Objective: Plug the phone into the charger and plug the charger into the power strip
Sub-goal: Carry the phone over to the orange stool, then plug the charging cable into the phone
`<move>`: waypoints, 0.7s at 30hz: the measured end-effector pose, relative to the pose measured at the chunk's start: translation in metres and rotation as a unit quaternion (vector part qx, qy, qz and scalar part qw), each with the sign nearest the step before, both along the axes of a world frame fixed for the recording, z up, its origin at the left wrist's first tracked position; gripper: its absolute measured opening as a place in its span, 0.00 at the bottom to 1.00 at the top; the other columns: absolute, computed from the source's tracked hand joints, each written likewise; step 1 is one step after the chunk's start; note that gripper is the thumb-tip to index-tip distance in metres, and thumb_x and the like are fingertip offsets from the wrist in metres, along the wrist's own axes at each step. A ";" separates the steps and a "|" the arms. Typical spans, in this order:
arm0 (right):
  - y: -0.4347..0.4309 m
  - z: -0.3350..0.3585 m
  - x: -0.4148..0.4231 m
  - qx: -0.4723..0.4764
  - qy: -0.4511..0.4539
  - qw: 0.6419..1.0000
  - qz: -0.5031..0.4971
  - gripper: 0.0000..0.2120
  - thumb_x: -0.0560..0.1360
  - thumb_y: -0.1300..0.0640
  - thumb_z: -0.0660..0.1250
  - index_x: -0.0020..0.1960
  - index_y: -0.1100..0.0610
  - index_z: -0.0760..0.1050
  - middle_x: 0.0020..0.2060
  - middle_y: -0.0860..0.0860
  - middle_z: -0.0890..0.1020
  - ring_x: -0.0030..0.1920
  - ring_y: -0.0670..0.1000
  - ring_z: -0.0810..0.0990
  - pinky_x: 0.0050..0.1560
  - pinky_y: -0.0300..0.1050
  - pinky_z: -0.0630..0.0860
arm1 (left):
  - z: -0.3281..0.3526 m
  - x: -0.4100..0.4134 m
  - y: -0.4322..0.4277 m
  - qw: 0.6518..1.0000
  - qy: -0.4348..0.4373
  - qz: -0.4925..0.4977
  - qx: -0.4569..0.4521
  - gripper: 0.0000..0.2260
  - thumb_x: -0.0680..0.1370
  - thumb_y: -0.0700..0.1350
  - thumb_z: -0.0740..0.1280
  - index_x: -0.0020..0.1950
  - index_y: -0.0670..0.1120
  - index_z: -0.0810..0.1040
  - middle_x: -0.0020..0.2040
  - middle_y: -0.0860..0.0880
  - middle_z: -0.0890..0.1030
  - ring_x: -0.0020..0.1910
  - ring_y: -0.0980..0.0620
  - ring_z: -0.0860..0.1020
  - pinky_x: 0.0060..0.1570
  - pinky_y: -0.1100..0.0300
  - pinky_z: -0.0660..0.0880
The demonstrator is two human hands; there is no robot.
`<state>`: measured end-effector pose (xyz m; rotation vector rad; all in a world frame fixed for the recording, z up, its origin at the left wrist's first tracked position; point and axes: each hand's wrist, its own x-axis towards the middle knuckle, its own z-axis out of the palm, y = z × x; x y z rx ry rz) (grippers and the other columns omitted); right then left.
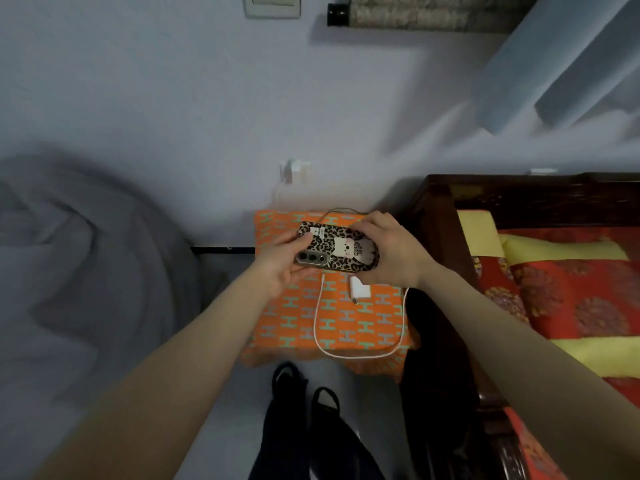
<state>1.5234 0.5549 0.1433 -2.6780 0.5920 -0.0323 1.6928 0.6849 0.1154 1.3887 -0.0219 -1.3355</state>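
A phone (337, 247) in a leopard-print case with a cartoon cat lies sideways, back up, held above an orange patterned cloth (346, 320). My left hand (277, 268) grips its camera end and my right hand (388, 251) grips the other end. The white charger brick (360, 289) lies on the cloth just below the phone. Its white cable (317, 327) loops down and around to the right. A white power strip or socket (294, 171) sits against the wall behind the cloth, blurred.
A dark wooden bed frame (446, 195) with a red and yellow bedspread (571, 289) stands at the right. Grey bedding (69, 271) fills the left. My feet in black shoes (304, 393) stand below the cloth. A dark garment (436, 375) hangs beside the bed.
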 end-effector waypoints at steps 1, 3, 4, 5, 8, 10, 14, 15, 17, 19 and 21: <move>-0.008 -0.002 0.008 -0.001 0.002 1.000 -0.003 0.40 0.55 0.53 0.79 0.64 0.62 0.71 0.56 0.60 0.75 0.56 0.62 0.72 0.58 0.58 0.73 | -0.004 0.009 -0.010 1.000 0.010 0.000 0.002 0.11 0.74 0.44 0.69 0.56 0.49 0.76 0.44 0.49 0.82 0.32 0.54 0.83 0.28 0.62 0.77; -0.024 -0.008 0.021 -0.007 -0.001 1.000 -0.020 0.40 0.56 0.52 0.79 0.65 0.61 0.71 0.56 0.60 0.75 0.56 0.61 0.72 0.57 0.57 0.73 | -0.011 0.023 -0.029 1.000 0.025 -0.005 0.013 0.11 0.74 0.44 0.69 0.55 0.50 0.76 0.44 0.49 0.82 0.33 0.53 0.83 0.28 0.61 0.78; -0.030 -0.011 0.025 -0.010 -0.003 0.999 -0.031 0.40 0.56 0.52 0.79 0.65 0.61 0.71 0.56 0.60 0.75 0.56 0.61 0.72 0.57 0.57 0.73 | -0.015 0.029 -0.039 0.999 0.029 -0.012 0.016 0.12 0.73 0.44 0.69 0.56 0.50 0.75 0.45 0.49 0.82 0.35 0.53 0.83 0.29 0.60 0.78; -0.036 -0.015 0.031 -0.011 -0.004 0.999 -0.039 0.40 0.56 0.52 0.79 0.65 0.61 0.71 0.55 0.59 0.75 0.56 0.60 0.72 0.56 0.57 0.74 | -0.020 0.037 -0.048 0.999 0.031 -0.017 0.014 0.13 0.73 0.45 0.70 0.56 0.49 0.75 0.45 0.49 0.83 0.36 0.52 0.83 0.30 0.60 0.79; -0.050 -0.029 0.048 -0.001 -0.004 0.998 -0.055 0.40 0.56 0.52 0.79 0.65 0.60 0.71 0.56 0.59 0.75 0.56 0.60 0.72 0.55 0.60 0.74 | -0.037 0.059 -0.067 0.999 0.039 -0.022 0.015 0.12 0.71 0.45 0.72 0.53 0.50 0.77 0.42 0.50 0.85 0.37 0.51 0.84 0.31 0.59 0.79; -0.057 -0.043 0.058 -0.005 0.001 0.998 -0.061 0.41 0.56 0.51 0.79 0.66 0.59 0.71 0.57 0.59 0.75 0.57 0.60 0.72 0.53 0.60 0.75 | -0.055 0.068 -0.075 0.999 0.046 -0.019 0.018 0.10 0.71 0.45 0.72 0.50 0.51 0.78 0.39 0.51 0.86 0.37 0.52 0.85 0.31 0.60 0.78; -0.066 -0.084 0.071 0.002 0.013 0.998 -0.060 0.40 0.57 0.52 0.78 0.66 0.60 0.70 0.57 0.59 0.75 0.57 0.60 0.72 0.54 0.57 0.73 | -0.096 0.079 -0.084 0.997 0.067 -0.017 0.033 0.09 0.72 0.46 0.71 0.50 0.50 0.78 0.38 0.53 0.85 0.36 0.54 0.84 0.32 0.62 0.78; -0.067 -0.098 0.073 0.010 0.015 0.998 -0.060 0.40 0.58 0.52 0.78 0.66 0.60 0.70 0.58 0.59 0.74 0.58 0.60 0.71 0.56 0.57 0.73 | -0.107 0.081 -0.084 0.997 0.072 -0.015 0.040 0.10 0.72 0.47 0.71 0.52 0.49 0.79 0.40 0.52 0.85 0.37 0.54 0.84 0.33 0.62 0.78; -0.067 -0.124 0.077 0.022 0.024 0.998 -0.061 0.40 0.59 0.51 0.78 0.67 0.60 0.69 0.59 0.59 0.74 0.60 0.60 0.71 0.58 0.59 0.72 | -0.130 0.082 -0.084 0.995 0.083 -0.009 0.046 0.17 0.70 0.46 0.73 0.57 0.45 0.78 0.45 0.50 0.84 0.42 0.53 0.83 0.36 0.62 0.78; -0.067 -0.149 0.078 0.026 0.028 0.998 -0.057 0.40 0.60 0.49 0.76 0.68 0.60 0.68 0.59 0.59 0.74 0.60 0.61 0.71 0.55 0.60 0.74 | -0.152 0.079 -0.082 0.995 0.087 -0.012 0.051 0.23 0.67 0.45 0.75 0.60 0.43 0.77 0.50 0.49 0.83 0.46 0.53 0.82 0.40 0.63 0.78; -0.064 -0.171 0.079 0.029 0.017 0.998 -0.049 0.39 0.61 0.44 0.73 0.68 0.59 0.67 0.59 0.59 0.74 0.59 0.61 0.71 0.54 0.59 0.74 | -0.174 0.073 -0.079 0.994 0.087 -0.009 0.057 0.21 0.67 0.41 0.74 0.59 0.42 0.76 0.47 0.50 0.83 0.46 0.54 0.81 0.41 0.64 0.79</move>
